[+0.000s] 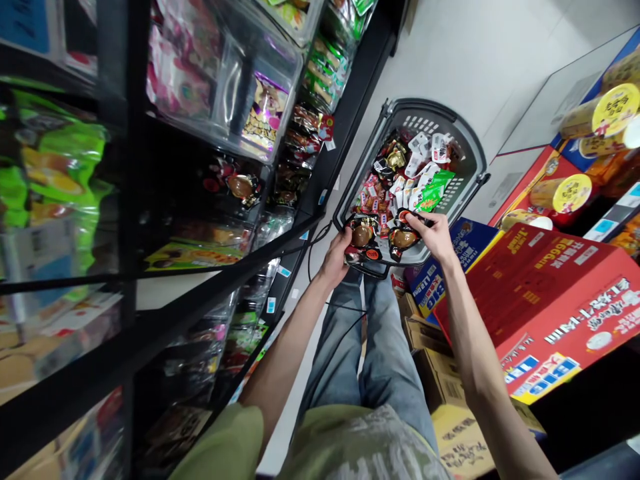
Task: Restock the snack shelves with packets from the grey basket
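A grey shopping basket (pixel 467 143) stands in front of my legs, filled with small wrapped snacks. At its near left edge my left hand (pixel 336 259) is closed on a black snack packet (pixel 364 233) with a brown round picture. My right hand (pixel 434 233) pinches a similar black packet (pixel 403 239) over the near right part of the basket. Beneath and beyond lie red small packets (pixel 371 198), white packets (pixel 419 153), a green-and-white packet (pixel 434 190) and more dark-and-gold packets (pixel 395 157).
Shelves with clear bins (pixel 225 87) of packaged snacks line the left side. A dark bar (pixel 200 287) crosses the near left. Red cartons (pixel 560 300), brown boxes (pixel 445 380) and yellow-lidded cups (pixel 573 193) stand at the right. Pale floor (pixel 460 53) shows beyond the basket.
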{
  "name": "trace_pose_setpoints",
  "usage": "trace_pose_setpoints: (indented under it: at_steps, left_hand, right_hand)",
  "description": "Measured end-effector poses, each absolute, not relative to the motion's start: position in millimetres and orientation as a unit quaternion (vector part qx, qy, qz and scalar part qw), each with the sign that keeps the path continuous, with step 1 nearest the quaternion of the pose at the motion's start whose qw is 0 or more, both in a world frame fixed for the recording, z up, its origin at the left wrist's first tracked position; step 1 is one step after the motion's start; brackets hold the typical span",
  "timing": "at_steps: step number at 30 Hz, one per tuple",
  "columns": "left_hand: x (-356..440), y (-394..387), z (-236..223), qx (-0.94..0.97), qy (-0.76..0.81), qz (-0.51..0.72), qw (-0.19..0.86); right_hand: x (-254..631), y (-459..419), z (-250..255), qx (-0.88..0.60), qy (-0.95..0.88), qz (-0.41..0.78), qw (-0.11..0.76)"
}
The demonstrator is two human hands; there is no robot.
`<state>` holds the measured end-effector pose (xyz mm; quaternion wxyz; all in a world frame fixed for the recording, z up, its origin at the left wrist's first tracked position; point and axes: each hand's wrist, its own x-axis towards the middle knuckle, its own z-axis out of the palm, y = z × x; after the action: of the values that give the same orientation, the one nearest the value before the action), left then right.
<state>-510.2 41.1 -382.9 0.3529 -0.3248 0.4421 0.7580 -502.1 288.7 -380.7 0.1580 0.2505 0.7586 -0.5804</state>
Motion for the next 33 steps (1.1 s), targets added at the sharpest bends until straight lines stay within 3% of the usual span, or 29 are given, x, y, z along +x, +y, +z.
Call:
trace_pose_setpoints:
  at_steps: [10, 15, 19, 25, 29, 31, 33]
  left_hand:
    - [-519.1, 39.1, -380.2, -0.287, 0.459, 0.725, 0.426]
    - [-518.4, 49.2, -389.1, -0.198, 0.595, 0.664, 0.408]
    - [-503.7, 42.9, -405.8, -0.110, 0.701, 0.598, 0.373]
    - [-496.4, 6.3, -406.6, -0.116, 0.598, 0.548, 0.573]
    - [-496.6, 1.5, -399.4, -0.156, 0.554, 0.570, 0.586]
    - [-494.5, 5.3, -399.4, -0.173, 0.557, 0.564, 0.585]
    - [-490.7, 10.3, -402.6, -0.179, 0.558, 0.554, 0.592]
  right_hand:
    - [-514.2, 290.4, -385.3, 0.229, 0.789, -0.546, 0.166]
    - [-511.6, 255.5, -401.6, 0.181, 0.813, -0.525, 0.175]
    - [-501.0, 228.0, -415.3, 0.171, 0.767, -0.568, 0.244]
    - [-498.1, 226.7, -438.7, 0.110, 0.656, -0.649, 0.368]
    - [-515.2, 232.2, -469.0, 0.166, 0.560, -0.658, 0.476]
    - [-532.3, 238.3, -488.7, 0.219, 0.609, -0.610, 0.457]
    - [-555.1, 248.3, -510.7, 0.245, 0.739, -0.511, 0.363]
